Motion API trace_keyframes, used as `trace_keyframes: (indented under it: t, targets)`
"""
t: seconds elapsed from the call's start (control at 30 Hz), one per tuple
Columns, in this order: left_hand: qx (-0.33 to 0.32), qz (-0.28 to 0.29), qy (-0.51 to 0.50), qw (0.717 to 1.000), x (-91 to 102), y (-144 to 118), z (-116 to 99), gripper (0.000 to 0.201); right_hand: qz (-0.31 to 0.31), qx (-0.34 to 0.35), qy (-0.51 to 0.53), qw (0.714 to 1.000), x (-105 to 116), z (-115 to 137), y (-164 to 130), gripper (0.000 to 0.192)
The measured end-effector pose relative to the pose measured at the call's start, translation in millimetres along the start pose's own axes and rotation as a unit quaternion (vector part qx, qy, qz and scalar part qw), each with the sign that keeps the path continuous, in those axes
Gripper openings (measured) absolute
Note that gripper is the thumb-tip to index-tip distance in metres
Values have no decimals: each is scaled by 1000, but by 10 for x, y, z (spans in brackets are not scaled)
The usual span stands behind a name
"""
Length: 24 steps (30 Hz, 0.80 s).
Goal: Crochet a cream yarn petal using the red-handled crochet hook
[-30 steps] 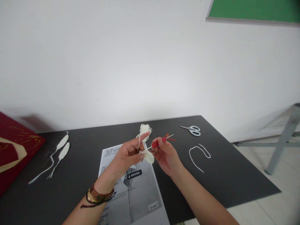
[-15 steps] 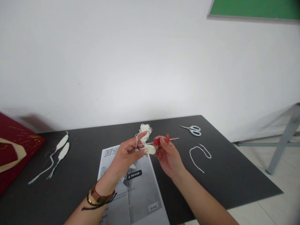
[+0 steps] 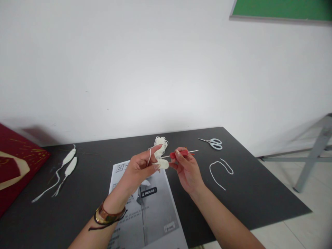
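A small cream crochet piece [image 3: 163,164] is pinched between the thumb and fingers of my left hand [image 3: 141,167]. A strand of the yarn runs over that hand's raised index finger. My right hand [image 3: 188,170] is closed around the red handle of a crochet hook [image 3: 181,153]. Its thin metal shaft points left, reaching the top of the piece; a second metal tip sticks out on the right. Just behind the hands lies a loose bundle of cream yarn [image 3: 161,141]. Whether the hook's tip sits in a stitch is too small to tell.
Grey-handled scissors [image 3: 215,144] and a loose piece of white yarn [image 3: 211,173] lie on the dark table [image 3: 259,193] to the right. A printed sheet [image 3: 160,211] is under my hands. Two cream leaf-shaped pieces [image 3: 70,166] with tails and a red box [image 3: 15,169] are at left.
The crochet piece and my left fingers have shifted slightly left. My right hand has turned a little, and a gap now shows between its fingers and the piece.
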<state>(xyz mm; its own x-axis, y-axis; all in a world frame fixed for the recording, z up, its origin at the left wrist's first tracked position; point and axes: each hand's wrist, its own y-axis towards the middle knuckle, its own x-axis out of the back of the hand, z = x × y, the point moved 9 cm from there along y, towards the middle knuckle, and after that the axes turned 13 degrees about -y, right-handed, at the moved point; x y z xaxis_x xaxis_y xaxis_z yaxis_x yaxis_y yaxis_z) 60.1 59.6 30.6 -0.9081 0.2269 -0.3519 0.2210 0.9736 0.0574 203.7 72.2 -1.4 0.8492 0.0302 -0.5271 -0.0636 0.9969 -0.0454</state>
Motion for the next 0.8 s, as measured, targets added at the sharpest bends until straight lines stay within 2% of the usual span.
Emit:
trace_keyframes:
  t: [0.13, 0.23, 0.27, 0.33, 0.4, 0.47, 0.5, 0.57, 0.63, 0.7, 0.8]
  targets:
    - [-15, -2, 52, 999, 30, 21, -4, 45, -14, 45, -45, 998, 13, 88, -2, 12]
    - [-33, -24, 85, 996, 34, 38, -46, 36, -43, 142, -128, 981, 36, 257, -67, 5]
    - [-32, -36, 84, 995, 35, 42, -49, 36, -52, 186, -175, 966, 34, 326, -111, 3]
    - [-23, -59, 64, 996, 33, 46, -36, 46, -53, 275, -283, 918, -14, 435, -226, 11]
    - [-11, -74, 32, 997, 21, 39, -9, 61, -9, 344, -376, 860, -132, 453, -339, 24]
    - [-1, -74, -12, 997, -5, 25, 10, 69, 49, 371, -427, 823, -233, 398, -409, 33]
    - [2, -72, -43, 996, -17, 16, 13, 70, 63, 376, -433, 817, -254, 381, -425, 36]
    - [12, -65, -108, 992, -38, -3, 17, 69, 54, 367, -406, 835, -231, 394, -410, 35]
    - [27, -55, -160, 985, -53, -14, 24, 69, 14, 331, -336, 882, -147, 413, -336, 27]
    - [41, -41, -183, 981, -59, -14, 28, 69, -1, 265, -246, 932, -86, 353, -224, 16]
    - [51, -20, -183, 982, -49, -7, 21, 66, 39, 138, -114, 983, -99, 138, -68, 8]
